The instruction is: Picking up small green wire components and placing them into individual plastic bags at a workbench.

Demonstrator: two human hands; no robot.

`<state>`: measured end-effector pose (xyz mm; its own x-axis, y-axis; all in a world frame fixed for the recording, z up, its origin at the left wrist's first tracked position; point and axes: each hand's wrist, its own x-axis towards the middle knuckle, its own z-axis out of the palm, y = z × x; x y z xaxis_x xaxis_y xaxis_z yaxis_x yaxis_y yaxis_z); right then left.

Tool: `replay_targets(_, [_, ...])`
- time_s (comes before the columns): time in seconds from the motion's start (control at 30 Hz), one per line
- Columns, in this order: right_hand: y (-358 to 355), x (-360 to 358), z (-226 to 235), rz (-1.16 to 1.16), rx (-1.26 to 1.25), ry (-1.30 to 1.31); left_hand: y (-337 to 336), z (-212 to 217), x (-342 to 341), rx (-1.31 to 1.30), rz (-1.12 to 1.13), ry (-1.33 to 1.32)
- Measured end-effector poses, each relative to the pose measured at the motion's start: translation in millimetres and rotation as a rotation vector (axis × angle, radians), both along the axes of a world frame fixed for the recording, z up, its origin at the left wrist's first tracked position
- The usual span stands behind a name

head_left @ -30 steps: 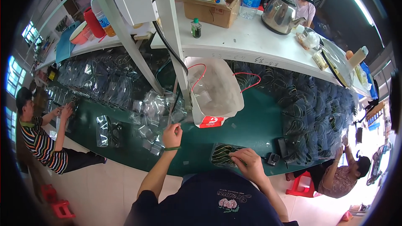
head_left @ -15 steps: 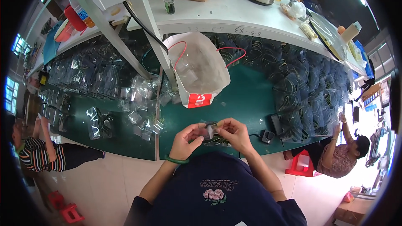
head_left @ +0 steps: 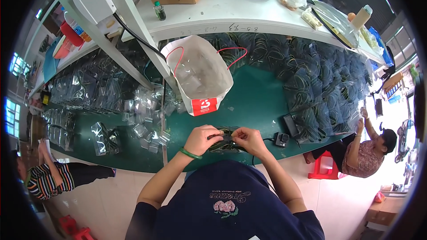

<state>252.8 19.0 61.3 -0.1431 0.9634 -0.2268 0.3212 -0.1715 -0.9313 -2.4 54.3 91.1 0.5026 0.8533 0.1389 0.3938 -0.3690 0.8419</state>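
Note:
Close in front of me on the green table (head_left: 258, 93) lies a bundle of dark looped cord (head_left: 226, 148) with shiny clear plastic about it. My left hand (head_left: 201, 140) pinches its upper part from the left, thumb against fingers. From the right, my right hand (head_left: 249, 141) is closed on the same bundle, its fingertips a short gap from the left ones. A small dark piece shows between the two hands; its kind is too small to make out. A green bangle (head_left: 191, 153) circles my left wrist.
A white paper bag (head_left: 200, 73) with red handles stands open beyond my hands. Clear packets of dark loops (head_left: 316, 93) heap at right, more packets (head_left: 84, 93) at left. A small black camera (head_left: 281, 139) sits by my right hand. Co-workers (head_left: 367, 155) sit at both sides.
The pale, clear plastic piece that was between my fingers no longer shows there. My hands are now lower on the dark bundle. The whole view has shifted slightly.

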Motion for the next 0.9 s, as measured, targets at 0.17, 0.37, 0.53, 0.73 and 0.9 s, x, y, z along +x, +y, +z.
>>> replay_targets(0.17, [8,5,-1,0.098,0.051,-0.112,14,-15,3,0.215,-0.101,0.046])
replay_targets(0.37, [4,10,3,-0.061,0.153,0.154,16,4,9,-0.255,-0.062,-0.135])
replay_targets(0.53, [-4,12,15,-0.038,-0.002,0.303,21,-4,12,-0.479,-0.071,-0.286])
replay_targets(0.73, [-6,22,16,-0.109,-0.013,0.379,65,-32,13,0.265,-0.073,0.037])
replay_targets(0.9, [-6,45,19,-0.260,0.017,0.435,65,-74,-1,0.213,-0.261,0.428])
